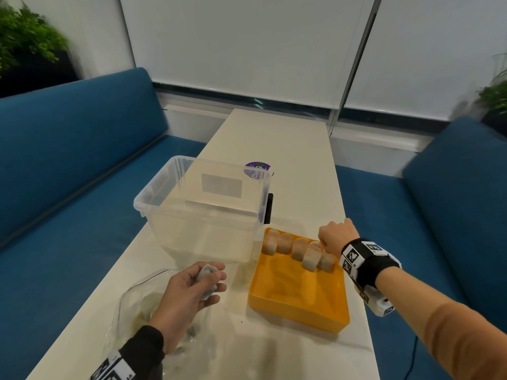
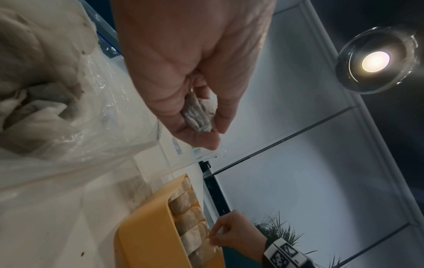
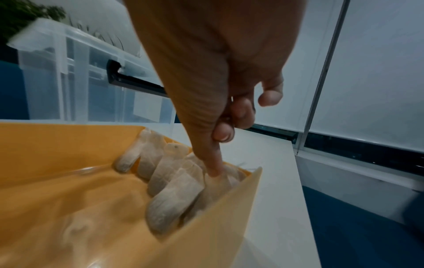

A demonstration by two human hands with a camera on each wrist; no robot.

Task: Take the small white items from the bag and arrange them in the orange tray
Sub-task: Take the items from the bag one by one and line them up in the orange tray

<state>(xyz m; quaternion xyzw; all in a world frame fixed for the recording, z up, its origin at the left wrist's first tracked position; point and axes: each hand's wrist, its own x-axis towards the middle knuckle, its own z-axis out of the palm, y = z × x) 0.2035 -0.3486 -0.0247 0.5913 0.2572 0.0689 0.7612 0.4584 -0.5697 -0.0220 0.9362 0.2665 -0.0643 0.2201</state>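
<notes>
My left hand (image 1: 216, 278) (image 2: 206, 130) pinches one small white item (image 1: 206, 279) (image 2: 200, 116) just above the clear plastic bag (image 1: 137, 305) (image 2: 69, 108), which lies on the table with more white items inside. To the right sits the orange tray (image 1: 299, 305) (image 3: 57, 163) (image 2: 146, 226). A row of white items (image 1: 296, 249) (image 3: 169, 181) (image 2: 188, 215) stands along its far edge. At the row's right end my right hand (image 1: 326, 242) (image 3: 215, 163) (image 2: 218, 234) presses one item with a straight index finger, the other fingers curled.
A clear plastic bin (image 1: 153, 198) (image 3: 69, 63) with a black handle (image 1: 270, 208) stands just behind the bag and tray. A purple-lidded tub (image 1: 258, 168) is behind it. The narrow white table (image 1: 288, 146) has blue benches (image 1: 68, 160) on both sides.
</notes>
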